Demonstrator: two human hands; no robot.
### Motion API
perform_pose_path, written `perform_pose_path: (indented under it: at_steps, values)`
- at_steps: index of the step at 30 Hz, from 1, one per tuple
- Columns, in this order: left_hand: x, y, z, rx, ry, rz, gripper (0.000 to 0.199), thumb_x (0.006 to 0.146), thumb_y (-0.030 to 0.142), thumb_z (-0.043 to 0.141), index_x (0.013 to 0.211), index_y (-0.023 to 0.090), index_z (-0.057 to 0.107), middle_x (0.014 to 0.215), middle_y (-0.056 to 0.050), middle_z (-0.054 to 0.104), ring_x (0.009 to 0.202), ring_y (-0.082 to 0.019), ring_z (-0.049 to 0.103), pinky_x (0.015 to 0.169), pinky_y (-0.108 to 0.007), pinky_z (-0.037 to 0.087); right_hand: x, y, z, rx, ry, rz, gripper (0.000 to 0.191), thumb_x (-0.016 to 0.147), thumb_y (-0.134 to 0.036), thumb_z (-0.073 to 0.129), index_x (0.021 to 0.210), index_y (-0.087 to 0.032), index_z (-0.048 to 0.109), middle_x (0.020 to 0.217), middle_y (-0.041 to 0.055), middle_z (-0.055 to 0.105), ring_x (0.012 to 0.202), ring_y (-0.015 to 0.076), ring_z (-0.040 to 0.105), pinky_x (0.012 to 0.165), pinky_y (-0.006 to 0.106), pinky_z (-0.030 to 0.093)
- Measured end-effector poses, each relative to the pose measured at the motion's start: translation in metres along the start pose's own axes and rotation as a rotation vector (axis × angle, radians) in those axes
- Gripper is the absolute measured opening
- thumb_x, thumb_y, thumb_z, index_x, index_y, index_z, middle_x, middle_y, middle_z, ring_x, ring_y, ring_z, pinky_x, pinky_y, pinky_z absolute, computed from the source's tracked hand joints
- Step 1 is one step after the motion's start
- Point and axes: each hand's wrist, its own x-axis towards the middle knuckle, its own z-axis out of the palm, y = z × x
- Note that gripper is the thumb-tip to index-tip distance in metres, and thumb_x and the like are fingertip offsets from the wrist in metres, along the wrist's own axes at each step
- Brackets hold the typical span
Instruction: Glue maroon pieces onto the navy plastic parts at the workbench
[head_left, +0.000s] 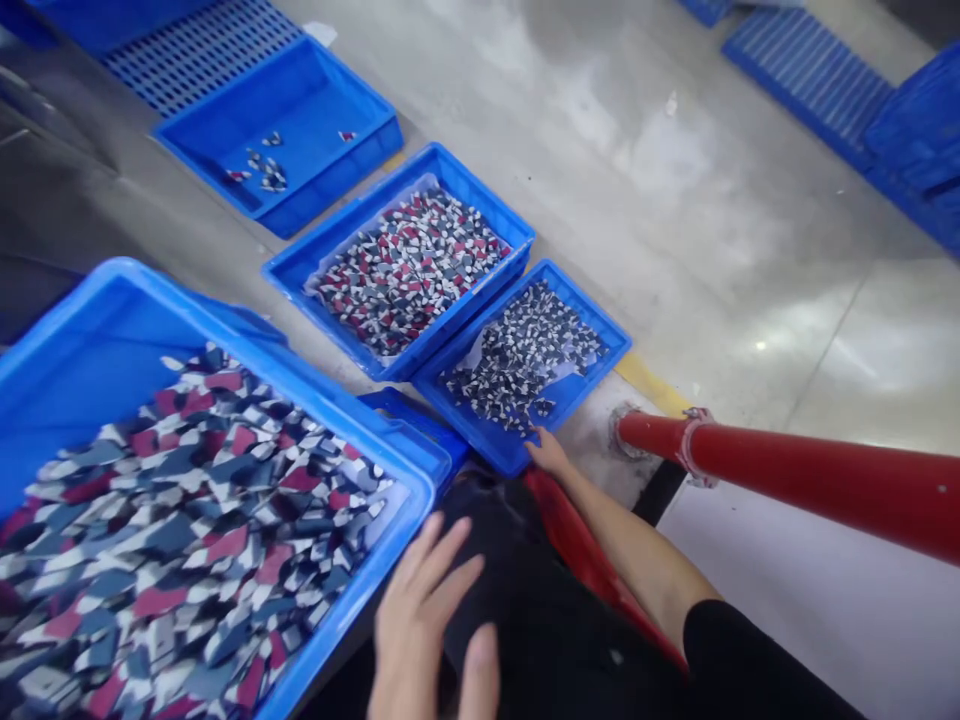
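My left hand (pixel 431 620) is open, fingers spread, beside the corner of a large blue bin (pixel 330 405). It holds nothing. The bin is heaped with small moulded-looking pieces (pixel 217 500) in grey-blue, white and dark red; their exact kind is unclear. My right hand (pixel 549 453) reaches down to the near rim of a shallow blue crate (pixel 592 375), its fingers bent over the edge. The grip is small and partly blurred. Dark and white little pieces (pixel 517 350) lie in that crate on a pale liner.
Beyond it stand a blue crate (pixel 480 205) full of red, white and grey pieces and another crate (pixel 300 90) with several pieces. A red pipe (pixel 787 470) runs at the right. Blue slatted pallets (pixel 810 80) rest on the shiny floor (pixel 637 170).
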Motion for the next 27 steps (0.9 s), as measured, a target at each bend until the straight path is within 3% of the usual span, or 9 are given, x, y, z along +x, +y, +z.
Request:
perform_pose_path:
  at_steps: [2, 4, 8, 11, 13, 17, 20, 22, 27]
  values:
    - [0.032, -0.011, 0.024, -0.045, -0.032, 0.011, 0.036, 0.109, 0.050, 0.052, 0.138, 0.043, 0.072, 0.155, -0.004, 0.069, 0.159, -0.032, 0.054, 0.133, -0.061, 0.047, 0.028, -0.005, -0.014, -0.028, 0.079, -0.026, 0.039, 0.108, -0.037, 0.075, 0.141, -0.019, 0.069, 0.145, 0.0124, 0.070, 0.127, 0.0296, 0.071, 0.108, 0.054, 0.063]
    - [0.066, -0.031, 0.058, -0.107, -0.099, -0.025, 0.040, 0.110, 0.049, 0.049, 0.141, 0.041, 0.072, 0.156, -0.004, 0.070, 0.159, -0.032, 0.054, 0.133, -0.060, 0.047, 0.064, -0.008, -0.027, -0.047, 0.155, -0.059, 0.042, 0.108, -0.038, 0.074, 0.144, -0.020, 0.067, 0.149, 0.0131, 0.067, 0.132, 0.0312, 0.069, 0.112, 0.056, 0.060]
    - [0.142, -0.105, 0.145, -0.308, -0.327, -0.286, 0.036, 0.109, 0.049, 0.052, 0.135, 0.035, 0.074, 0.146, -0.004, 0.075, 0.144, -0.025, 0.067, 0.128, -0.046, 0.052, 0.148, -0.005, -0.046, -0.072, 0.280, -0.114, 0.051, 0.108, -0.039, 0.070, 0.154, -0.021, 0.061, 0.162, 0.0159, 0.058, 0.146, 0.0364, 0.058, 0.123, 0.063, 0.049]
    - [0.191, -0.173, 0.205, -0.251, -0.250, -0.410, 0.045, 0.097, 0.036, 0.068, 0.141, 0.025, 0.065, 0.152, -0.013, 0.067, 0.151, -0.029, 0.060, 0.133, -0.050, 0.045, 0.202, -0.009, -0.056, -0.112, 0.321, -0.142, 0.060, 0.104, -0.038, 0.065, 0.162, -0.025, 0.056, 0.172, 0.0183, 0.047, 0.155, 0.0413, 0.049, 0.128, 0.065, 0.042]
    - [0.213, -0.211, 0.232, -0.200, -0.168, -0.476, 0.060, 0.090, 0.030, 0.074, 0.147, 0.021, 0.056, 0.161, -0.019, 0.055, 0.161, -0.034, 0.049, 0.137, -0.056, 0.038, 0.234, -0.020, -0.060, -0.152, 0.326, -0.155, 0.064, 0.101, -0.040, 0.065, 0.163, -0.028, 0.055, 0.175, 0.0179, 0.044, 0.158, 0.0442, 0.046, 0.127, 0.068, 0.041]
    - [0.237, -0.264, 0.251, -0.120, -0.029, -0.513, 0.081, 0.085, 0.025, 0.076, 0.158, 0.018, 0.041, 0.177, -0.026, 0.026, 0.174, -0.041, 0.020, 0.140, -0.063, 0.027, 0.282, -0.055, -0.054, -0.237, 0.299, -0.214, 0.068, 0.100, -0.048, 0.063, 0.165, -0.032, 0.054, 0.181, 0.0142, 0.038, 0.165, 0.0460, 0.034, 0.130, 0.073, 0.033]
    - [0.244, -0.288, 0.252, -0.078, 0.008, -0.511, 0.088, 0.085, 0.027, 0.079, 0.162, 0.022, 0.036, 0.179, -0.023, 0.024, 0.174, -0.040, 0.019, 0.140, -0.062, 0.028, 0.292, -0.067, -0.041, -0.287, 0.270, -0.249, 0.070, 0.101, -0.049, 0.060, 0.169, -0.032, 0.049, 0.182, 0.0121, 0.034, 0.170, 0.0481, 0.021, 0.131, 0.078, 0.026]
    - [0.247, -0.299, 0.257, -0.052, 0.017, -0.523, 0.088, 0.086, 0.028, 0.081, 0.163, 0.025, 0.037, 0.179, -0.020, 0.028, 0.172, -0.038, 0.025, 0.139, -0.059, 0.032, 0.282, -0.061, -0.032, -0.317, 0.255, -0.272, 0.070, 0.102, -0.045, 0.057, 0.170, -0.030, 0.046, 0.182, 0.0147, 0.032, 0.169, 0.0489, 0.018, 0.129, 0.078, 0.027]
    - [0.254, -0.315, 0.278, 0.013, 0.023, -0.591, 0.073, 0.097, 0.036, 0.078, 0.161, 0.023, 0.047, 0.173, -0.017, 0.041, 0.159, -0.041, 0.044, 0.127, -0.064, 0.046, 0.219, -0.018, -0.020, -0.393, 0.146, -0.345, 0.068, 0.098, -0.027, 0.059, 0.165, -0.027, 0.051, 0.166, 0.0193, 0.049, 0.148, 0.0462, 0.046, 0.121, 0.070, 0.040]
